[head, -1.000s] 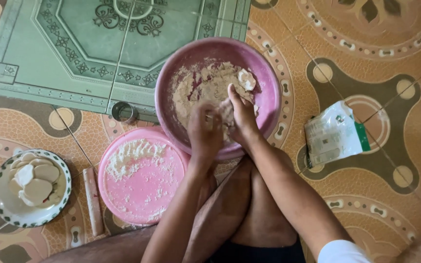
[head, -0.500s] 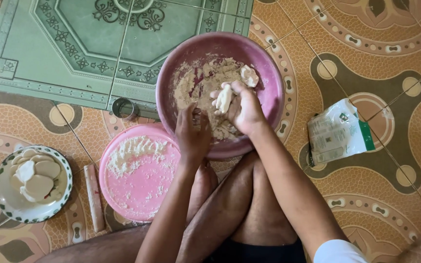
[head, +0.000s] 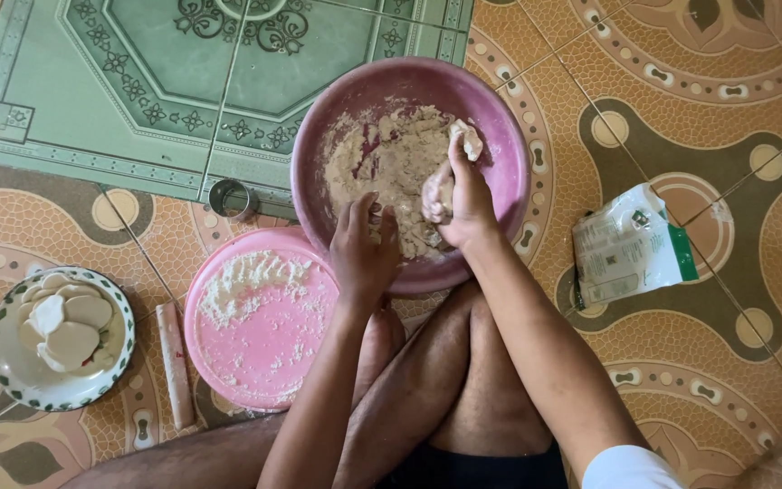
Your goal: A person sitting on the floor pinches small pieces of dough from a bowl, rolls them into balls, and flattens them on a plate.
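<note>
A purple plastic bowl (head: 500,127) sits on the patterned floor tiles and holds crumbly pale dough mix (head: 391,163). My right hand (head: 463,199) is inside the bowl, closed around a lump of dough (head: 452,167) lifted a little above the mix. My left hand (head: 364,249) rests at the bowl's near side, fingers curled down into the crumbs. My bare legs are folded right below the bowl.
A pink lid (head: 260,321) dusted with flour lies left of my knee. A small rolling pin (head: 174,362) lies beside it, and a patterned plate (head: 11,371) holds round dough discs (head: 65,321). A metal ring cutter (head: 231,197) and a flour bag (head: 631,249) lie nearby.
My right hand has gathered a lump of dough and raised it toward the bowl's far side. The left hand slid a little toward the near rim.
</note>
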